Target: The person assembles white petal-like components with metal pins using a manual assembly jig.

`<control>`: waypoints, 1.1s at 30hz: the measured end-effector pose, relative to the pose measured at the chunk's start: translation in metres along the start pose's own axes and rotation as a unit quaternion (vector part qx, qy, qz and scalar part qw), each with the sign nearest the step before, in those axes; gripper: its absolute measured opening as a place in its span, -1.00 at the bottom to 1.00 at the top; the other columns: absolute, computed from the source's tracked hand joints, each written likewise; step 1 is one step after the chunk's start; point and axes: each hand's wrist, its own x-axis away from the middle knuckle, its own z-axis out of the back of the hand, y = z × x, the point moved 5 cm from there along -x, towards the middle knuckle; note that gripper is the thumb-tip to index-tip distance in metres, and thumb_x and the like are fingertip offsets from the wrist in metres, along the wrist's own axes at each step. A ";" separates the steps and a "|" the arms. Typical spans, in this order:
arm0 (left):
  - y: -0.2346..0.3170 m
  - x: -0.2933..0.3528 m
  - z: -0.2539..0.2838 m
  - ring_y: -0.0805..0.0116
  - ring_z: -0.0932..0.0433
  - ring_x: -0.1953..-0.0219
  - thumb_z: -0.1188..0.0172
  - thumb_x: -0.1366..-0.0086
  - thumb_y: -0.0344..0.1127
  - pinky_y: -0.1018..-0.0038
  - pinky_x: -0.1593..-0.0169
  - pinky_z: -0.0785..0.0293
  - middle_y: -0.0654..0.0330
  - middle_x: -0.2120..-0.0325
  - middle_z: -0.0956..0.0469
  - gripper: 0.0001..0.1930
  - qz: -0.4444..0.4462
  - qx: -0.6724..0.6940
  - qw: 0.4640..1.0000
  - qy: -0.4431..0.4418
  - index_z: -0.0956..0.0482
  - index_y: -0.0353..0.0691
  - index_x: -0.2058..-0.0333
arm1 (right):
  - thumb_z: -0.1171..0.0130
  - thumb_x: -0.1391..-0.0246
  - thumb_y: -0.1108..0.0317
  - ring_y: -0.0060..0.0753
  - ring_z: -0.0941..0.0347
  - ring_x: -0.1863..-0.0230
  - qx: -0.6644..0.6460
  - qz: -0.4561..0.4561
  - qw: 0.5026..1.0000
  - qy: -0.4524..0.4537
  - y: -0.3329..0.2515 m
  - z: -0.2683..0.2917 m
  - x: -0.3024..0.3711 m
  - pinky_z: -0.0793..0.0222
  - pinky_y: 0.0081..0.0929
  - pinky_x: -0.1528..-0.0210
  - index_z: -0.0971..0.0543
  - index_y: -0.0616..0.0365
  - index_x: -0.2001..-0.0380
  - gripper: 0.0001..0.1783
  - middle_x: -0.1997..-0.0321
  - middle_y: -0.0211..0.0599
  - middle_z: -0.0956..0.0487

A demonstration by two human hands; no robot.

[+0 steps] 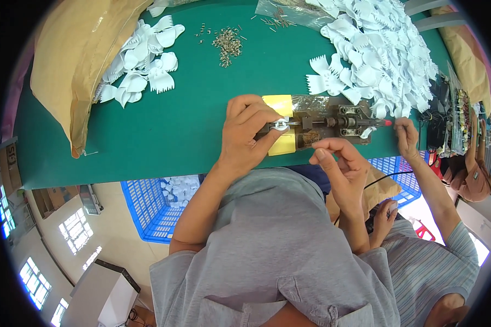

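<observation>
My left hand [249,135] is closed, its thumb and fingers pinching a small white plastic piece [280,125] at the left end of a dark metal clamp fixture [327,122]. Yellow tape [281,145] covers part of the fixture's base around that end. Just in front of the fixture, my right hand [345,168] is raised with thumb and forefinger brought together. Whatever lies between those fingertips is too small to make out. A red-tipped rod [388,123] sticks out of the fixture's right end, close to a co-worker's hand [406,139].
White toothed plastic pieces lie in a large heap [379,54] at the back right and a smaller pile [142,60] by a brown paper sack [82,65]. Small metal clips [227,46] and pins [280,20] lie at the back. A blue crate [147,212] stands below the table [163,136].
</observation>
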 end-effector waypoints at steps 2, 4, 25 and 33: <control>-0.001 0.000 -0.001 0.18 -0.54 0.05 -0.55 -0.07 -0.47 0.33 0.01 -0.50 0.23 0.28 -0.69 -0.75 0.005 0.011 1.000 -0.007 -0.73 -0.19 0.24 | -0.27 -0.32 0.52 -0.61 -0.63 0.23 -0.017 0.008 1.000 0.012 0.005 0.003 0.002 -0.46 -0.70 0.20 -0.67 0.34 0.09 -0.85 0.21 -0.36 -0.67; -0.001 0.000 0.000 0.18 -0.54 0.05 -0.54 -0.07 -0.47 0.34 0.01 -0.50 0.23 0.28 -0.69 -0.75 0.004 0.007 1.000 -0.007 -0.73 -0.19 0.24 | -0.26 -0.32 0.52 -0.61 -0.63 0.23 -0.021 0.007 1.000 0.022 0.010 0.008 0.002 -0.46 -0.70 0.21 -0.67 0.34 0.09 -0.85 0.22 -0.38 -0.68; 0.008 -0.005 0.004 0.19 -0.51 0.09 -0.53 -0.06 -0.53 0.32 -0.02 -0.44 0.24 0.34 -0.67 -0.78 0.012 0.026 1.000 -0.004 -0.70 -0.24 0.31 | -0.09 -0.47 -0.06 -0.56 -0.44 0.68 -0.334 -0.111 0.912 0.210 0.080 0.161 -0.035 -0.18 -0.66 0.72 -0.61 0.33 0.10 -0.45 0.47 -0.28 -0.65; 0.003 -0.003 -0.006 0.21 -0.51 0.11 -0.53 -0.07 -0.53 0.36 0.02 -0.44 0.25 0.34 -0.68 -0.79 0.007 0.039 0.999 0.014 -0.71 -0.21 0.31 | -0.32 -0.30 0.17 -0.64 -0.26 0.79 -0.201 -0.136 0.936 0.253 0.073 0.186 -0.058 0.03 -0.66 0.81 -0.58 0.19 0.33 -0.70 0.61 -0.38 -0.55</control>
